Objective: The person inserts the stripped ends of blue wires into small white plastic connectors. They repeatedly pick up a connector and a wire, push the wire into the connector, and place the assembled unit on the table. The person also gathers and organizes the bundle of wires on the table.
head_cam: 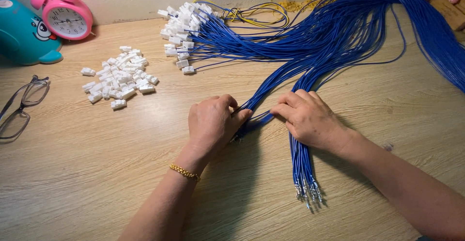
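Left hand: my left hand (pixel 211 124) rests knuckles-up on the wooden table (pixel 97 173), fingers curled and closed on a few strands of the blue wire bundle (pixel 310 57); a gold bracelet (pixel 184 172) sits at the wrist.
Right hand: my right hand (pixel 310 117) lies palm-down over the same bundle, fingertips pressed together on strands just beside my left fingertips.
Wire position: the strands I hold pass between the two hands at mid-table; the bulk of the bundle runs under my right palm.
Loose ends: the metal terminal ends (pixel 306 192) stick out below my right hand, toward me, fanned slightly on the table.
Long axis: from the terminals the bundle runs away from me, then bends right and leaves the frame at the top right corner.
Fitted ends: a second run of blue wires branches left to a cluster of white connectors already on wires (pixel 181 33), far from my hands.
Hidden: my fingertips cover the exact pinch point; I cannot tell how many strands are held, nor whether a connector is inside my left hand.
Surroundings: a pile of loose white connectors (pixel 118 76) lies left of the hands; yellow wires (pixel 261 12) lie at the far edge; eyeglasses (pixel 22 106) are cut off at the left border, near a pink alarm clock (pixel 64 11).
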